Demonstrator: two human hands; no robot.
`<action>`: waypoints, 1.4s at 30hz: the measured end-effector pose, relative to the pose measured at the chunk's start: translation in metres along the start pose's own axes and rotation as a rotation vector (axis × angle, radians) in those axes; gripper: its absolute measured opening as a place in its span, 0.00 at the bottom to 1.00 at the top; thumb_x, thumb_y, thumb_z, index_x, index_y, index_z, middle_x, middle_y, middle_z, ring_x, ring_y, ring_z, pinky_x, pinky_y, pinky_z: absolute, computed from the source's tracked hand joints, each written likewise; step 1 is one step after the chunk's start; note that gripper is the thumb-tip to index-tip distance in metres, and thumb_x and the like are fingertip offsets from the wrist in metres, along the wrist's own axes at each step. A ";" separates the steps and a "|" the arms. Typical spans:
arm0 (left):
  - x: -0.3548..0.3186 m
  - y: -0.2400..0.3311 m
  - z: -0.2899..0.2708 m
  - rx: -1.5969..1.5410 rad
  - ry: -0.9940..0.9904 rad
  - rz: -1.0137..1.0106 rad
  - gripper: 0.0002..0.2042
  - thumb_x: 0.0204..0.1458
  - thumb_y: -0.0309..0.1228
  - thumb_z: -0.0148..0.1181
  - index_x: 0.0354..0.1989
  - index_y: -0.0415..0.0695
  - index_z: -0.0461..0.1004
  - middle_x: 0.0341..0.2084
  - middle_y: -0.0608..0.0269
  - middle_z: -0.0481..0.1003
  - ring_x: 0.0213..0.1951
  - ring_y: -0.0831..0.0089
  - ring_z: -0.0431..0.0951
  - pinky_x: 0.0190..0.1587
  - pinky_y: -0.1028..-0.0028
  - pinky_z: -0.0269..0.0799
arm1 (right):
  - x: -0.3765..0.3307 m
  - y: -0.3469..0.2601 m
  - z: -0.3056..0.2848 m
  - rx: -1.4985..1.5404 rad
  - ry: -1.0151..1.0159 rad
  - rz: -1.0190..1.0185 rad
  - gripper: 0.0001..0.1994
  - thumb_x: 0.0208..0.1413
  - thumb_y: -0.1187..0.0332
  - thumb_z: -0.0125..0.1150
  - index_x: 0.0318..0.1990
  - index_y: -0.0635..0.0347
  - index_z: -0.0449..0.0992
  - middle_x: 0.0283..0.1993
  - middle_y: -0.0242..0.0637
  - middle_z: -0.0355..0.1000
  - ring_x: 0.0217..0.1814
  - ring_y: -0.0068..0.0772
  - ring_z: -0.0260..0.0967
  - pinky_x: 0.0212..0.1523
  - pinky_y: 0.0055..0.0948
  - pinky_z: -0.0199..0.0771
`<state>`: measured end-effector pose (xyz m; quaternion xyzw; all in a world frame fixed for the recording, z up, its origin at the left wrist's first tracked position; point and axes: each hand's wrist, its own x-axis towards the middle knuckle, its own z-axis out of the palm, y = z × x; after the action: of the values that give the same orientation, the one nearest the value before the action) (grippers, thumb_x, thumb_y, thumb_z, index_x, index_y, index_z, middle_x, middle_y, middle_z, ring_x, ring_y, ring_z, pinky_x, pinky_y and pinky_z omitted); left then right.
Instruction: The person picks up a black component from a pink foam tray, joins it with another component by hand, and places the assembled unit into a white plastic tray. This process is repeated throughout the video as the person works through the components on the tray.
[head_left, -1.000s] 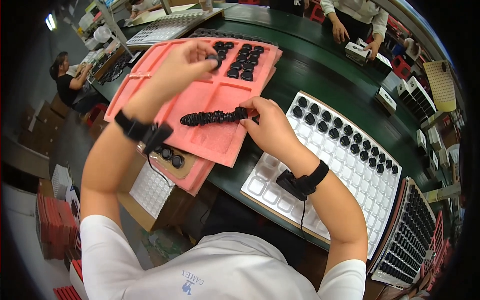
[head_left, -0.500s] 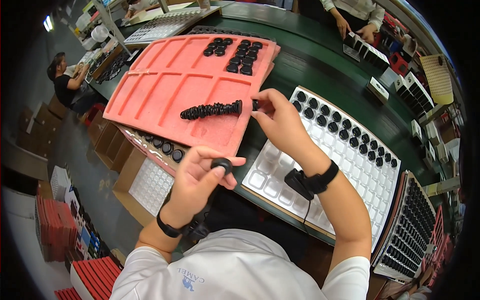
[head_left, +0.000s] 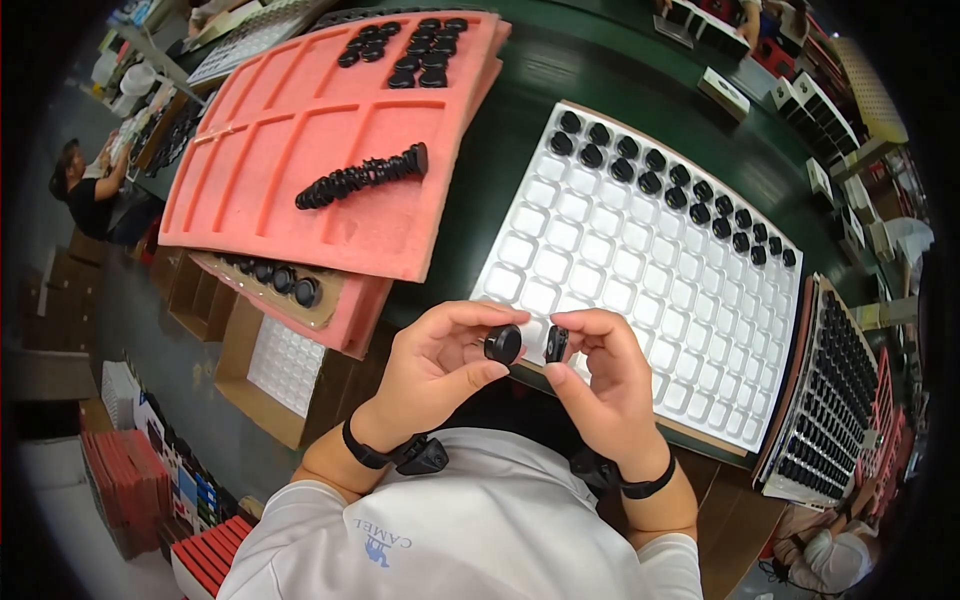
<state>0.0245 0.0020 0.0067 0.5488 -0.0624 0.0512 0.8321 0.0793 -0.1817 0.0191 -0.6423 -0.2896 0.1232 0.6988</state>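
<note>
My left hand (head_left: 437,362) pinches a small round black cap (head_left: 503,343) close to my chest. My right hand (head_left: 604,377) pinches a second black round part (head_left: 556,344) right beside it, the two pieces nearly touching. Both hands hover over the near edge of a white compartment tray (head_left: 620,300), whose far rows hold several black caps (head_left: 660,175). A row of stacked black caps (head_left: 362,177) lies on the pink foam tray (head_left: 290,130) to the left.
More black caps (head_left: 405,52) sit at the pink tray's far end. A lower tray with black parts (head_left: 285,280) sticks out beneath it. A cardboard box with a white tray (head_left: 282,365) stands lower left. A dark full tray (head_left: 835,400) lies right. Another person (head_left: 85,190) works far left.
My left hand came up from the lower tray with a black cap. My right hand drew back from the pink tray toward my chest. Both hands now meet in front of me.
</note>
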 end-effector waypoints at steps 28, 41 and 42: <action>0.000 -0.003 0.015 0.631 -0.144 0.274 0.20 0.40 0.22 0.70 0.43 0.34 0.71 0.38 0.54 0.72 0.40 0.67 0.73 0.42 0.74 0.70 | -0.015 0.029 0.005 -0.043 -0.004 -0.189 0.09 0.59 0.76 0.45 0.47 0.64 0.63 0.35 0.30 0.64 0.32 0.17 0.55 0.34 0.18 0.59; -0.001 -0.002 0.015 0.639 -0.150 0.303 0.20 0.39 0.22 0.71 0.43 0.35 0.72 0.37 0.53 0.73 0.37 0.66 0.75 0.41 0.73 0.71 | -0.016 0.031 0.006 0.304 0.006 -0.213 0.12 0.58 0.78 0.44 0.49 0.64 0.60 0.34 0.30 0.62 0.32 0.16 0.54 0.33 0.18 0.58; 0.000 -0.002 0.015 0.625 -0.161 0.303 0.20 0.39 0.22 0.71 0.43 0.35 0.72 0.36 0.53 0.73 0.37 0.66 0.75 0.40 0.73 0.71 | -0.017 0.028 0.007 0.370 0.015 -0.139 0.12 0.58 0.78 0.44 0.49 0.64 0.60 0.34 0.30 0.62 0.32 0.16 0.54 0.33 0.18 0.58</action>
<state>0.0236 -0.0124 0.0106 0.7636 -0.1897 0.1471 0.5995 0.0678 -0.1808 -0.0126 -0.4824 -0.3002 0.1210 0.8140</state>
